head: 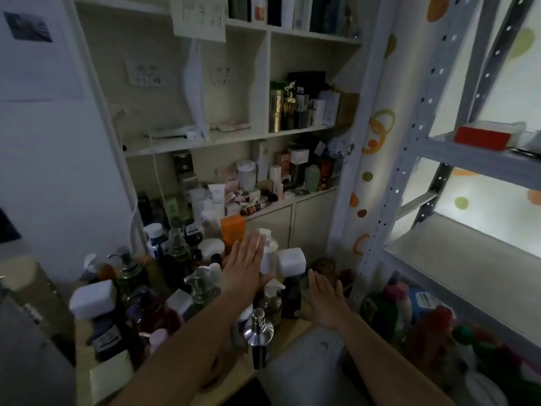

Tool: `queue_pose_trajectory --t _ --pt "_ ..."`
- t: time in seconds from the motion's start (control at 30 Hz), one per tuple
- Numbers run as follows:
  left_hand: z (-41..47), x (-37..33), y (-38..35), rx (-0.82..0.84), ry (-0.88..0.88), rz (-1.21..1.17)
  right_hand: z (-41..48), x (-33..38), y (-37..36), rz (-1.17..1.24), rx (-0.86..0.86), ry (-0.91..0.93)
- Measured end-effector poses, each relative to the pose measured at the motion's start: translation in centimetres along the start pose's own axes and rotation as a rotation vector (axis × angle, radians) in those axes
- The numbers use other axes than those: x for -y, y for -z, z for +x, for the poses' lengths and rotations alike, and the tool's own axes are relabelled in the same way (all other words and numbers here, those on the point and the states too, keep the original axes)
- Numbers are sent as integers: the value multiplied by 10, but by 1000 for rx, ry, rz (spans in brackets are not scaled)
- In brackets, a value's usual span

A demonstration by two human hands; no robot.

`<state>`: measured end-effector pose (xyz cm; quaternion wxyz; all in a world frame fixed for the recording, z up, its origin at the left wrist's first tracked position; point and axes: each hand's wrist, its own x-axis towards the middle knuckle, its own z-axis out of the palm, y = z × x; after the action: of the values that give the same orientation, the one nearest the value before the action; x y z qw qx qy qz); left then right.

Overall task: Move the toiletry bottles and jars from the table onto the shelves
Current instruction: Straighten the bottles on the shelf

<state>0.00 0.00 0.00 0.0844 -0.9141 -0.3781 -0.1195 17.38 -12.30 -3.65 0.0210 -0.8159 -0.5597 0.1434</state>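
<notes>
Many toiletry bottles and jars crowd the wooden table (289, 329) at lower left. My left hand (244, 263) is flat and open over them, its fingertips against a tall white bottle (268, 253). A white square-capped bottle (291, 260) stands just right of it. My right hand (325, 300) is open, palm down, next to a dark bottle (292, 297). A chrome-topped pump bottle (259, 335) stands in front between my forearms. A clear pump bottle (202, 288) sits left of my left wrist. Neither hand holds anything.
A cream wall unit holds boxes and jars on its lower shelf (263, 205) and a middle shelf (205, 139) with few items. A grey metal rack (456, 253) stands at right with a bare shelf. Colourful bottles (409, 306) fill its bottom level.
</notes>
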Motion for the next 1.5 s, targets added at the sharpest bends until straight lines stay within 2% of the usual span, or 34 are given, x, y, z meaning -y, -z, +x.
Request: queue_pose_trajectory --t 0.13,0.27,0.47,0.63,0.83,0.93,1.07,1.3,1.4,1.5 --pt "21 -15 -2 -22 12 55 25 -18 9 -31 21 60" --pt "47 -31 -4 137 43 60 57 -34 15 -37 78 109" --pt "79 -56 -16 284 39 26 105 -54 22 -113 178 160" --pt "92 -73 -24 436 115 28 122 -63 21 -111 265 245" --pt "108 -75 -37 502 257 -180 141 -63 9 -21 360 363" --pt "112 -75 -39 510 319 -261 149 -62 3 128 494 370" --pt "120 -81 -35 500 326 -361 152 -69 -3 320 564 359" --pt "156 -83 -6 393 309 -542 146 -98 -2 548 566 239" --pt "170 -95 6 337 344 -706 149 -114 11 630 495 217" --pt "178 -114 22 262 391 -988 150 -130 34 685 455 190"
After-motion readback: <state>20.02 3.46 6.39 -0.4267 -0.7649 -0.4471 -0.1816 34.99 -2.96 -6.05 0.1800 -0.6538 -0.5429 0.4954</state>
